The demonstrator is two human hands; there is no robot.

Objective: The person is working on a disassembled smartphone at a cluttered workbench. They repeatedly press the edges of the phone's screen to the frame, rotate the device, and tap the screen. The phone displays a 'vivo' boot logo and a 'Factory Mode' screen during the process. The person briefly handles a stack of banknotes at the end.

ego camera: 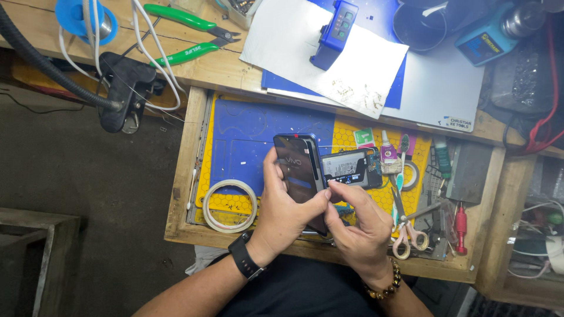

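Your 2 forearms are bare to the bottom edge of the view, with no sleeves showing. On the wrist of your left hand (282,214) you wear 1 black smartwatch (245,256): a dark rectangular face on a wide, matte black band that wraps snugly around. On the wrist of your right hand (358,229) sits 1 bracelet (385,286) of round beads in brown and amber tones, glossy and strung close together. Below your arms, your clothing is dark, nearly black, and plain.
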